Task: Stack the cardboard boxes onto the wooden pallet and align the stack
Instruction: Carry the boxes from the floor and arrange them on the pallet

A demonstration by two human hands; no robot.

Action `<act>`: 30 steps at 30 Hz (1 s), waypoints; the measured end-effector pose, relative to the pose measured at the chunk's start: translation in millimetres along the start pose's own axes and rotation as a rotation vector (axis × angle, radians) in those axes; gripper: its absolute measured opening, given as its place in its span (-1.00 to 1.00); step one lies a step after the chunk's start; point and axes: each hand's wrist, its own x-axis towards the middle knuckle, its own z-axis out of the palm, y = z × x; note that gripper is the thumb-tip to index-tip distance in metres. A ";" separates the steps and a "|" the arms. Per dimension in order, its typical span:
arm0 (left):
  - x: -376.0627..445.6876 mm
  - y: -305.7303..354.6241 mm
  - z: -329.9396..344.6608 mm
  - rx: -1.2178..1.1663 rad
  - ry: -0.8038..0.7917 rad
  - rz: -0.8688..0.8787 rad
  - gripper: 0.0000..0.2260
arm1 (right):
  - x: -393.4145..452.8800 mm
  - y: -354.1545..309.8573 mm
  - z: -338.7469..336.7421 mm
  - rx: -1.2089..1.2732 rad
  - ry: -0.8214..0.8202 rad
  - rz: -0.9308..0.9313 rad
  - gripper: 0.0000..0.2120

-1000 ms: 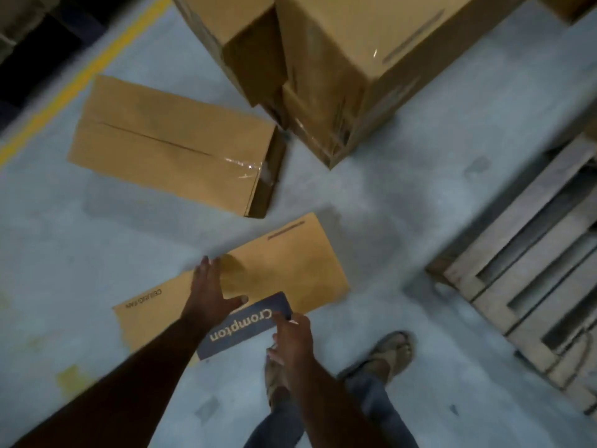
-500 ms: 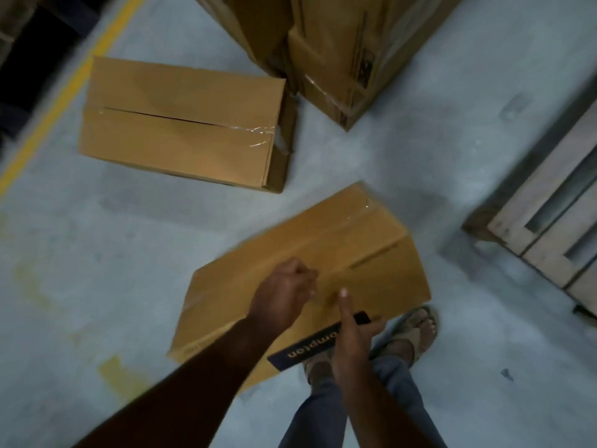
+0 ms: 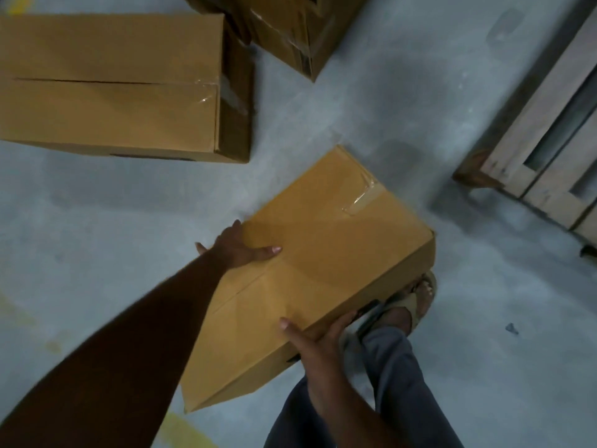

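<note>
Cardboard box [image 3: 323, 270] gripped at opposite edges by left hand [image 3: 237, 245] and right hand [image 3: 318, 339], fingers mostly hidden beneath.

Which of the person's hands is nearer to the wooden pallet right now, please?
The right hand. It grips the near-right edge of the held box, on the side facing the pallet. The left hand holds the box's opposite edge, farther from the pallet.

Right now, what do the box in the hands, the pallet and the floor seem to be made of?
The held box: brown corrugated cardboard, matte, by its folded flap seam and glossy clear tape at one end. The pallet: pale unfinished wood, rough slats with gaps between them. The floor: probably grey concrete, dull and mottled, with faded yellow paint marks; a coating cannot be ruled out.
</note>
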 end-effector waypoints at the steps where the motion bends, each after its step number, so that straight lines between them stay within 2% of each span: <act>1: 2.7 -2.7 1.4 -0.011 0.019 0.016 0.35 | 1.6 0.9 0.5 0.005 -0.032 0.016 0.67; 2: 3.1 -4.7 2.5 -0.025 0.038 0.033 0.32 | 3.7 -1.3 -0.7 0.037 -0.048 0.017 0.63; 4: -4.0 -3.7 2.5 -0.063 0.056 0.085 0.25 | 5.2 -11.2 -9.0 0.121 -0.051 -0.034 0.41; 7: -29.1 5.5 -13.5 -0.228 0.068 0.207 0.22 | -1.2 -43.9 -23.8 0.114 0.003 -0.202 0.11; 11: -81.6 29.9 -56.2 -0.449 0.121 0.393 -0.07 | -33.3 -104.8 -54.6 0.035 0.095 -0.402 -0.03; 14: -144.1 60.9 -83.4 -0.597 0.050 0.558 -0.22 | -79.2 -146.6 -105.5 0.088 0.174 -0.498 -0.17; 18: -244.5 117.6 -112.5 -0.696 -0.105 0.646 -0.24 | -167.4 -189.6 -183.2 0.122 0.121 -0.531 -0.15; 21: -321.6 164.4 -134.9 -0.700 -0.154 0.727 -0.23 | -244.9 -217.9 -241.1 0.009 0.056 -0.636 -0.05; 23: -370.7 197.5 -141.5 -0.720 -0.159 0.723 -0.23 | -289.1 -236.1 -280.7 -0.011 0.057 -0.683 0.02; 26: -429.1 256.2 -145.5 -0.778 -0.145 0.696 -0.47 | -333.7 -266.5 -342.0 0.150 0.149 -0.714 -0.08; 28: -457.7 300.7 -143.2 -0.791 -0.244 0.727 -0.52 | -352.1 -285.0 -382.7 0.243 0.200 -0.732 -0.17; 30: -477.2 349.5 -138.4 -0.803 -0.346 0.741 -0.51 | -365.7 -300.1 -422.5 0.225 0.219 -0.773 -0.18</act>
